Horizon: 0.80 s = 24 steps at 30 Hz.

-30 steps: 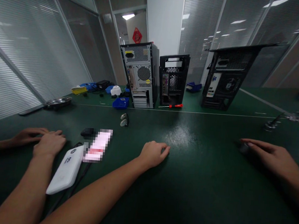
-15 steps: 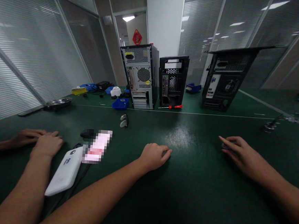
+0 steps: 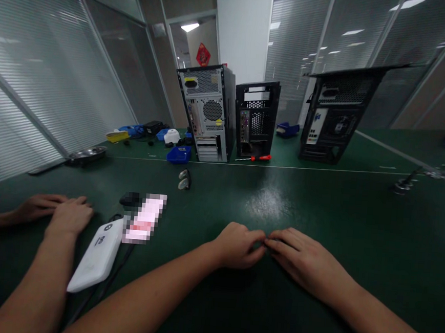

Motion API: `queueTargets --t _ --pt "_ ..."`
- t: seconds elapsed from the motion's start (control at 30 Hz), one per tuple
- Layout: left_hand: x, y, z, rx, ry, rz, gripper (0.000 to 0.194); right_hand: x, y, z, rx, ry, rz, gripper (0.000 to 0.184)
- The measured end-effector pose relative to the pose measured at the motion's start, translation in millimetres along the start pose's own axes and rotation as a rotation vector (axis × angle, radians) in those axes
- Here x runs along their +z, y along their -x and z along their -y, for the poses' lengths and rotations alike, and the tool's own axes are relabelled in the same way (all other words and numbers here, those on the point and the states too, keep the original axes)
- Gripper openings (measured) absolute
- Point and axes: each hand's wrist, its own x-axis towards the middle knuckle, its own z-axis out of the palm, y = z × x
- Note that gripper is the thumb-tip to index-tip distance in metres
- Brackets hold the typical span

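Low over the green table, my left hand is closed, thumb and index finger pinched at the tips. Its fingertips meet those of my right hand, whose fingers are pressed together and point left. Whatever sits between the fingertips, if anything, is too small to make out. Left of my left forearm lies a white power bank with a dark cable. A blurred-out pink item lies beside it.
Another person's hands rest at the left. Behind stand a silver computer case, a black case frame and a black computer case. A red screwdriver, glasses and a blue bin lie on the green table.
My right hand has moved left and nearer to me, up to my left hand. My left hand has shifted slightly right and nearer, and the fingertips now meet.
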Motion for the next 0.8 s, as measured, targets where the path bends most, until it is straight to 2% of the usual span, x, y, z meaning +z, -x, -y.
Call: queueTargets --t 0.2,0.33,0.43,0.67,0.8 --pt "-0.8 -0.2 -0.3 0.000 0.000 -0.011 0.026 4.3 0.9 -3.4 0.018 0.026 -0.003 0.034" --pt "-0.1 -0.9 0.1 -0.068 0.058 -0.044 0.024 2.5 4.6 -12.4 0.108 0.057 -0.048 0.039" --pt "0.9 -0.5 0.6 -0.067 0.109 -0.065 0.024 -0.4 5.9 -13.3 0.152 0.003 -0.016 0.042" --pt "8.2 0.3 1.5 0.092 0.058 -0.091 0.031 5.1 -2.3 2.2 0.094 -0.016 0.071 0.017" --pt "10.7 0.1 2.8 0.122 0.007 -0.109 0.035 4.7 -3.3 2.1 0.082 -0.016 0.096 0.018"
